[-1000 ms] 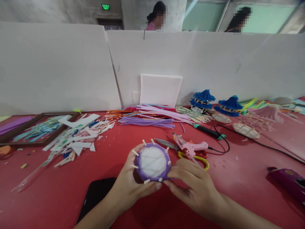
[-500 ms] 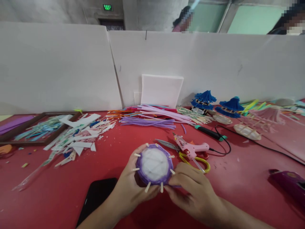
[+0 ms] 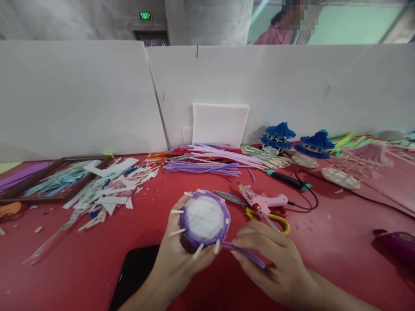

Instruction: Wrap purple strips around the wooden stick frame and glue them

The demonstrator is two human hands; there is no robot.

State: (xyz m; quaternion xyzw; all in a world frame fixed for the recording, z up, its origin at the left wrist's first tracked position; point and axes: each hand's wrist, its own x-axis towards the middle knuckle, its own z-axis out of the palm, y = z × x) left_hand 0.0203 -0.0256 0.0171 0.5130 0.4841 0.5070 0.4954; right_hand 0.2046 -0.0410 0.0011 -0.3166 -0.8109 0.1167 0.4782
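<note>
My left hand (image 3: 177, 259) is wrapped round a small round woven basket (image 3: 185, 226), tilted so that its white inside faces me. Purple pipe cleaner rings its rim, and several short pale sticks poke outward from it. The loose end of a purple pipe cleaner (image 3: 251, 256) runs from the lower right of that rim. My right hand (image 3: 270, 255) has this strand between thumb and fingers, a little apart from the basket. Behind the right hand lie a pink glue gun (image 3: 264, 202) and scissors with yellow handles (image 3: 283, 224).
A black phone (image 3: 134, 268) lies by my left forearm. Pipe cleaners (image 3: 204, 168) are heaped by the white board (image 3: 275, 86). Paper scraps (image 3: 113, 201) and a brown frame (image 3: 61, 199) are left; blue-roofed models (image 3: 279, 131) and a purple tool (image 3: 397, 246) right. A person (image 3: 275, 34) is beyond.
The basket has shifted slightly left and up and turned a little in my left hand. My right hand has moved away to the right, and more of the purple strand shows.
</note>
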